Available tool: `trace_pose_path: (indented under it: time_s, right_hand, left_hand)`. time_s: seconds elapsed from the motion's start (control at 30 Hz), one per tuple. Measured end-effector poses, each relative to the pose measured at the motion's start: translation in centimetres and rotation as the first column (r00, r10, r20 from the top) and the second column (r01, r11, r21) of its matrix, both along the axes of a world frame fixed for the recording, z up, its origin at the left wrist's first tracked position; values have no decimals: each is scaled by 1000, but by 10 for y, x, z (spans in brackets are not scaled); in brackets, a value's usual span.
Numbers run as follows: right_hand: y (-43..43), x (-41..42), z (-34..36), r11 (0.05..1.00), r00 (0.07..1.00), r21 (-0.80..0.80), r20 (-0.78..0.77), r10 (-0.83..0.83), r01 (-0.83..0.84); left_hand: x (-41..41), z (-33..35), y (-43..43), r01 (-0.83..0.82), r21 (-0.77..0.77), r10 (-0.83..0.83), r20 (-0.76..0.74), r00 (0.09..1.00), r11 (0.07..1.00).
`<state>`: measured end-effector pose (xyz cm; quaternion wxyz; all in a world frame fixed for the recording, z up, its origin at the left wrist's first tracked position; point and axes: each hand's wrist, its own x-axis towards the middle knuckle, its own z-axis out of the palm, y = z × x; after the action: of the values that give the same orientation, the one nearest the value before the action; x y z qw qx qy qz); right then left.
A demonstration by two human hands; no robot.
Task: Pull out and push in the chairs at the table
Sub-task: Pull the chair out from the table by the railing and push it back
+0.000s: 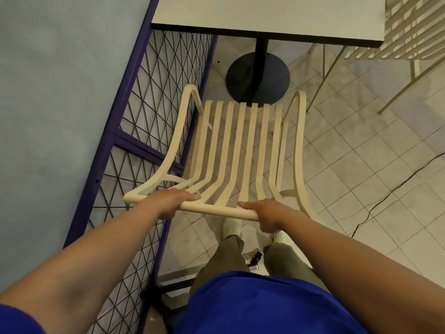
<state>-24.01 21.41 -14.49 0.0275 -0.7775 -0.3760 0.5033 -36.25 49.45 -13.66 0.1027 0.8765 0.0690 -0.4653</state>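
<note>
A cream slatted chair point(243, 145) stands on the tiled floor directly below me, its seat pointing toward the white table point(265, 15). The seat's front edge sits short of the table edge, above the black round pedestal base point(257, 78). My left hand point(172, 202) grips the left part of the chair's top rail, fingers curled over it. My right hand point(265, 213) grips the same rail further right, thumb lying along the top.
A purple-framed wire mesh fence point(144, 121) runs close along the chair's left side, with a pale wall behind it. A second cream slatted chair point(409, 37) stands at the table's right end. A black cable point(390, 189) crosses the tiles at right.
</note>
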Motion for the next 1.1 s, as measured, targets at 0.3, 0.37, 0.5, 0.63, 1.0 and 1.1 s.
trace_pose_path:
  time_s: [0.3,0.37,0.5,0.63,1.0,1.1]
  right_hand:
    - [7,-11,-6,1000,1000,2,-13,-24,24]
    - [7,-12,-6,1000,1000,3,-4,-21,21]
    - [7,-11,-4,1000,1000,14,9,-10,10]
    - [7,-11,-3,1000,1000,23,17,8,-9]
    - [19,7,-3,999,998,39,52,23,-25]
    - [21,10,-2,999,998,37,56,27,-29]
  left_hand:
    - [-5,2,7,-18,-8,18,6,1000,1000]
    - [-6,0,8,-25,-5,25,19,1000,1000]
    - [-7,0,7,-15,3,15,34,999,1000]
    - [-6,2,6,5,11,-6,39,999,1000]
    - [12,8,16,-6,47,4,58,998,999]
    - [17,11,16,-18,61,15,57,998,998]
